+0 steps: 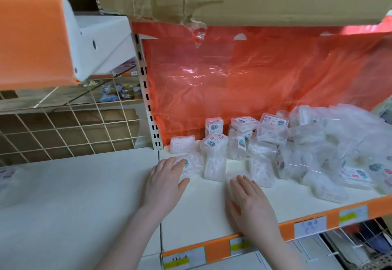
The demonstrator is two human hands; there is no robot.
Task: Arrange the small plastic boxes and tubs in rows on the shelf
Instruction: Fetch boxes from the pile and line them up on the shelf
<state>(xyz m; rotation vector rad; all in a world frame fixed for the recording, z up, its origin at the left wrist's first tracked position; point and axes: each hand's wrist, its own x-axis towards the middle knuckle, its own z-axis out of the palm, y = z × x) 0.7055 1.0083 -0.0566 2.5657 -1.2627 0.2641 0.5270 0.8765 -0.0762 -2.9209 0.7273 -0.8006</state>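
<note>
While the left hand (pixel 167 176) lies flat with straight fingers on a clear box with a sticker (pixel 189 164), the right hand (pixel 247 195) presses flat on another clear box (pixel 236 176) at the middle of the frame. Slide both boxes slowly along the white shelf (pixel 212 212), side by side, so a straight row starts. The messy pile of boxes (pixel 328 146) waits at the right.

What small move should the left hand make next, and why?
Probably slide the flat box under the left hand back toward the box by the red backing, starting a row. The fingers already rest on it, and the other boxes lie jumbled to the right.
</note>
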